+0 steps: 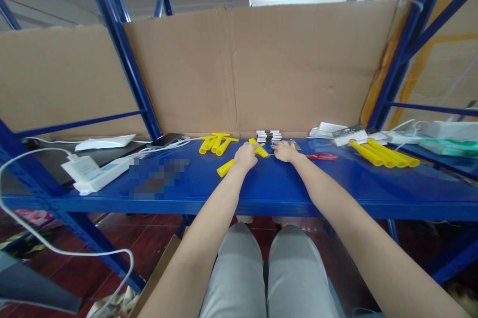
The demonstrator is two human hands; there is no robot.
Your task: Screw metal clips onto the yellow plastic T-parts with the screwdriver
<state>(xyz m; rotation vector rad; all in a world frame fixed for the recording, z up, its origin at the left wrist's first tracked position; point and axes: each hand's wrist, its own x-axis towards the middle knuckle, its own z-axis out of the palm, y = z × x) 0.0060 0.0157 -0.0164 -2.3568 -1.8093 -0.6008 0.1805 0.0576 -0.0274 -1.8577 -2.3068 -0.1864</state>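
Note:
My left hand (pixel 246 156) is closed around a yellow T-shaped plastic tool (pixel 225 168). Its tubular handle sticks out towards me, and its crosspiece (pixel 260 149) shows beyond my fingers. Just to the right, my right hand (pixel 284 152) rests low over the shelf with its fingers bent down; what they pinch, if anything, is hidden. A small clear-and-brown piece (pixel 295 144) lies beside those fingers. Under my right wrist runs the shaft of a screwdriver with a red handle (pixel 323 157). Behind both hands is a stack of small white-and-dark pieces (pixel 269 136).
Several yellow T-shaped tools (pixel 218 143) lie left of my hands. Yellow tubular handles (pixel 384 154) lie at the right beside a small box (pixel 350 134). A white power strip (pixel 106 176) with cables is at the left. A cardboard panel (pixel 298 69) backs the blue shelf (pixel 284 188).

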